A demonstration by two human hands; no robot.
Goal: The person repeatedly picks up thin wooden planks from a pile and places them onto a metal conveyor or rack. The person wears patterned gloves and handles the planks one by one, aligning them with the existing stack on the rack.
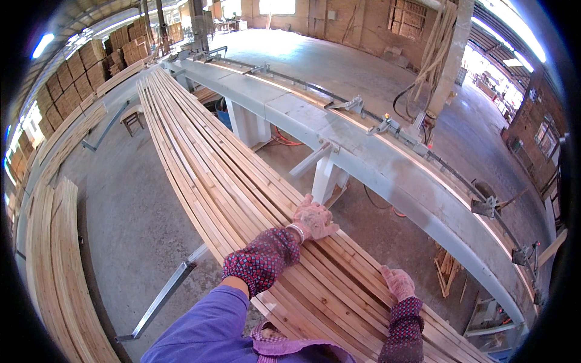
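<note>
Pale wood strips (212, 163) run side by side in a long, flat bundle, from close in front of your body at lower right to the upper left, between the grey beam (375, 175) and the strips (63, 260) stacked at your left. Your left hand (313, 219), in a pinkish glove, lies on top of the bundle near its right edge, fingers somewhat spread; you cannot tell from here whether they pinch a strip. Your right hand (398, 283), gloved alike, rests closer to you along the same edge, its fingertips partly hidden, so its grip cannot be told either. Patterned cuffs (261, 260) cover both your wrists. A metal bar (162, 299) sticks out from under the bundle on the left, and an arm (311, 158) juts from the beam toward its right side. Clamps (349, 104) line the beam's far edge. Offcuts (448, 269) lie on the floor (121, 199) beyond your right hand, and a stool (131, 118) stands farther off, left of the bundle.
</note>
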